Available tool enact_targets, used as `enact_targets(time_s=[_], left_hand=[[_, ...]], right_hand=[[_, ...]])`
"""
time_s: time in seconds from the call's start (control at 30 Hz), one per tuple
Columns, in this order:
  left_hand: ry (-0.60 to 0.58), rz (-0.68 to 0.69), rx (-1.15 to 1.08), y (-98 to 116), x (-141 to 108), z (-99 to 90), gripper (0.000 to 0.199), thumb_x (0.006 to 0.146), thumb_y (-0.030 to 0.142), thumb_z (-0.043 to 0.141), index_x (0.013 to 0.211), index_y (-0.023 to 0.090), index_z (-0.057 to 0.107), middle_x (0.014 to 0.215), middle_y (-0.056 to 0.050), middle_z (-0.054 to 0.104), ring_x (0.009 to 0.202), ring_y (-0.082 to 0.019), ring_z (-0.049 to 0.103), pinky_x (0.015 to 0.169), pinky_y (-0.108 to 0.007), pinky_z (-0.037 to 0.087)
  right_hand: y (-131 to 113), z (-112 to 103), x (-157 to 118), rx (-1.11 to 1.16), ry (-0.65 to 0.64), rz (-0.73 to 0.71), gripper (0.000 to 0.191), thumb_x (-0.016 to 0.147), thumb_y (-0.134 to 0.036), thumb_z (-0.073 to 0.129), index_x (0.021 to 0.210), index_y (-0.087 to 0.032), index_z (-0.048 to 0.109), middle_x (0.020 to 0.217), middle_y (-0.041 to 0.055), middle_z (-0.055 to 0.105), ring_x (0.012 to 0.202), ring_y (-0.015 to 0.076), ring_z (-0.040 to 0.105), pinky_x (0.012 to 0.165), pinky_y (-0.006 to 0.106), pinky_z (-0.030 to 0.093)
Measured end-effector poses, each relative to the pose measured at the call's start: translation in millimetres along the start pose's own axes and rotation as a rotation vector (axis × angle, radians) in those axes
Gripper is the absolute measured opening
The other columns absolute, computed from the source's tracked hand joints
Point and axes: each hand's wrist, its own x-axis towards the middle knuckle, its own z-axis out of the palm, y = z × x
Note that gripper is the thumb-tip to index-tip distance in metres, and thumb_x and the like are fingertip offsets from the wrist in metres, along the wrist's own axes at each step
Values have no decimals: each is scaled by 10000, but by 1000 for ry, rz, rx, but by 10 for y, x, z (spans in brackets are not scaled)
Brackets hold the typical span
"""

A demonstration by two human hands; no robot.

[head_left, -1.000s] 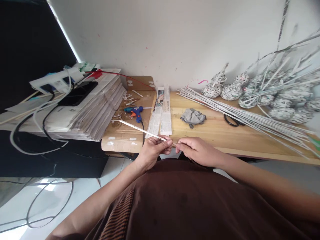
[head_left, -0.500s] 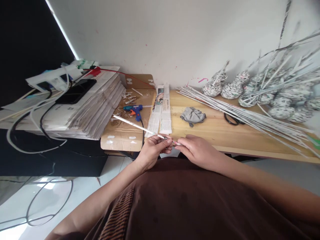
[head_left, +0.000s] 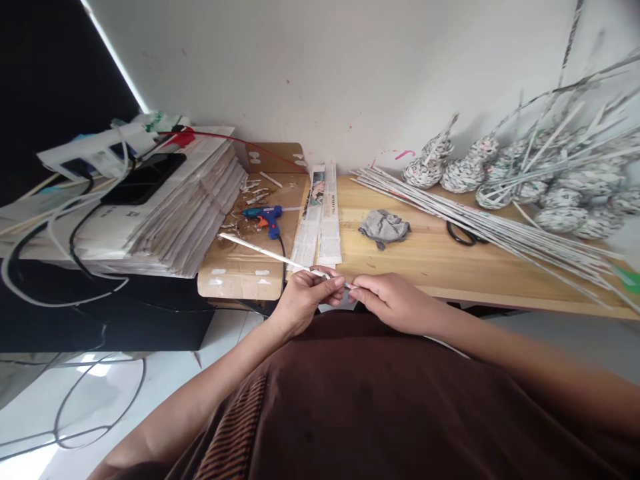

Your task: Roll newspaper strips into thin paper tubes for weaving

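Note:
A thin rolled newspaper tube [head_left: 260, 251] slants from the upper left into my fingers, just in front of the table edge. My left hand [head_left: 307, 293] pinches it between thumb and fingers. Close by on the right, my right hand [head_left: 387, 299] is closed on the tube's other end, where a bit of coloured print shows between the two hands. Beyond them lie flat newspaper strips [head_left: 329, 220]. To their left rests a blue hot glue gun [head_left: 270, 219], and to their right a crumpled grey cloth [head_left: 384, 228].
A tall stack of paper [head_left: 200, 213] bears a black phone [head_left: 144, 179] and cables at left. Many paper tubes [head_left: 450, 213] lie on the right, over black-handled scissors [head_left: 460, 233]. Woven paper gourd shapes [head_left: 463, 173] stand against the wall. Scraps litter the cardboard [head_left: 240, 277].
My hands have stayed nearly in place, still on the paper tube, with the right hand slightly closer to the left. The whole view has shifted a little.

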Motion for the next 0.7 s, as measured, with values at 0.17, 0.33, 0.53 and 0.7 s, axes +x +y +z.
enact_targets(time_s=[0.17, 0.33, 0.53, 0.7], left_hand=[[17, -3, 5, 0, -17, 0, 260, 690, 294, 802, 804, 104, 667, 617, -21, 647, 558, -95, 590, 522, -199, 490], [23, -26, -6, -16, -14, -10, 257, 685, 288, 806, 804, 106, 669, 628, -22, 651, 569, -94, 594, 533, -198, 490], [-42, 37, 18, -3, -32, -18, 204, 722, 271, 777, 806, 114, 677, 609, -7, 626, 559, -86, 566, 548, -210, 476], [-12, 11, -1, -21, -25, -36, 198, 725, 256, 776, 824, 120, 670, 624, -8, 632, 575, -89, 574, 556, -206, 476]], right_hand=[[78, 18, 22, 524, -388, 187, 471, 963, -548, 308, 818, -170, 548, 442, -88, 290, 421, 117, 411, 513, 263, 385], [50, 47, 10, 94, -37, 44, 397, 909, -535, 480, 827, -165, 596, 661, 9, 540, 598, 125, 488, 585, 256, 363], [77, 27, 11, 505, -379, 175, 474, 966, -546, 286, 807, -179, 539, 451, -84, 297, 427, 117, 396, 521, 267, 385], [40, 47, 3, -45, 4, 8, 398, 891, -543, 499, 791, -166, 578, 669, 16, 523, 625, 142, 487, 604, 269, 354]])
